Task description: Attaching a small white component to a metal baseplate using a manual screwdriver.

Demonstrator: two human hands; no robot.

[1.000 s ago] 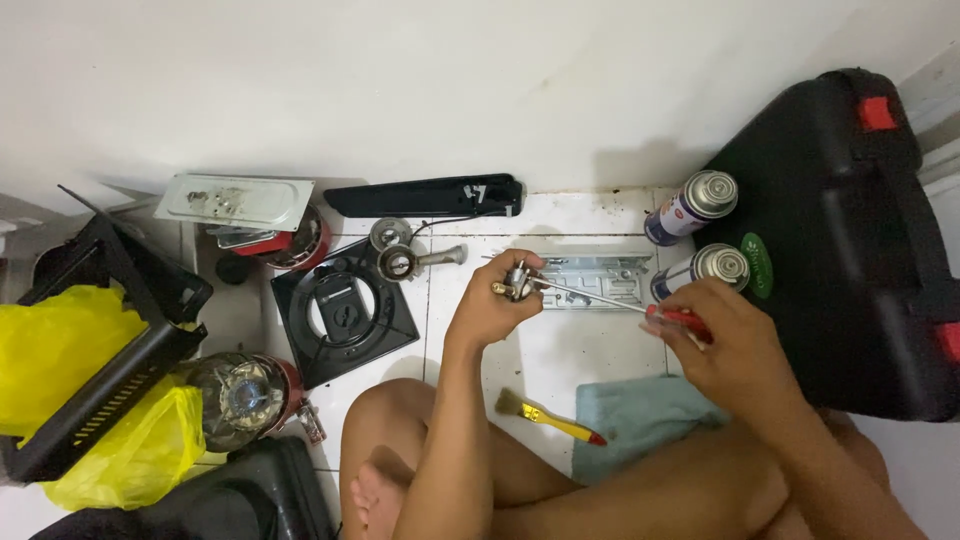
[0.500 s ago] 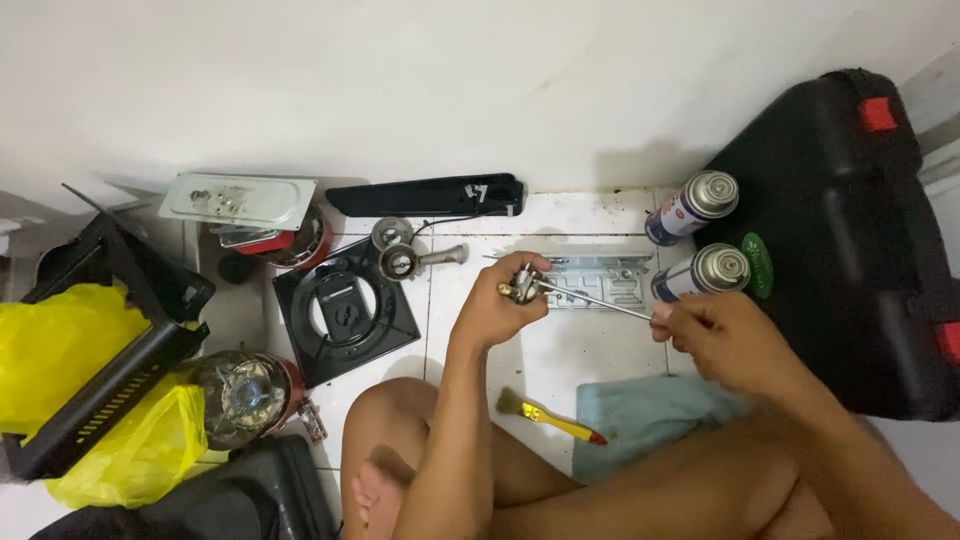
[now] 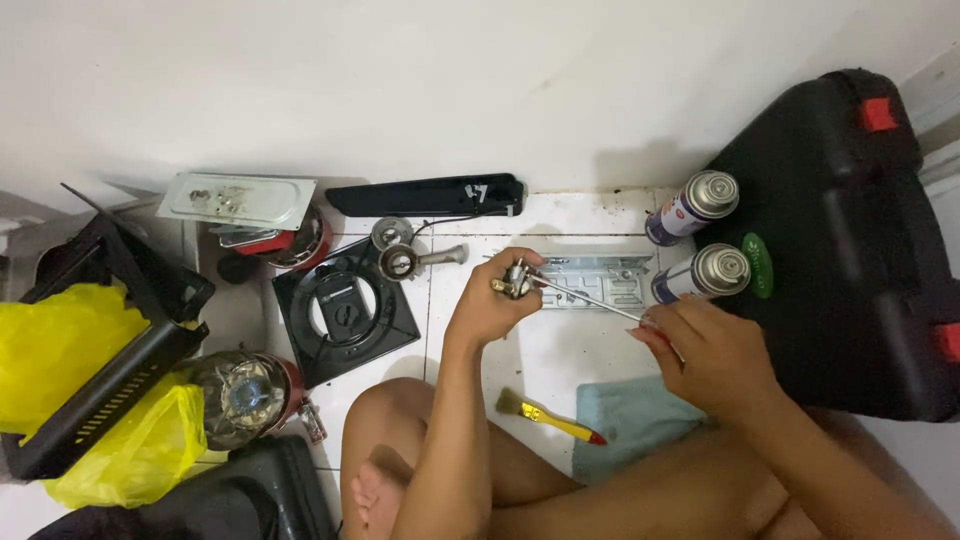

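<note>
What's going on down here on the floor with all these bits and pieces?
A person sits on the tiled floor with stove parts about them. The left hand grips a small metal valve fitting, and the right hand holds the far end of the thin metal tube that runs from it. Beyond lie a metal bracket plate and two gas canisters; a yellow-handled brush lies near the knee.

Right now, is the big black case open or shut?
Shut: the big black plastic case lies with its lid down flat, and its red latches sit against the edge.
</note>
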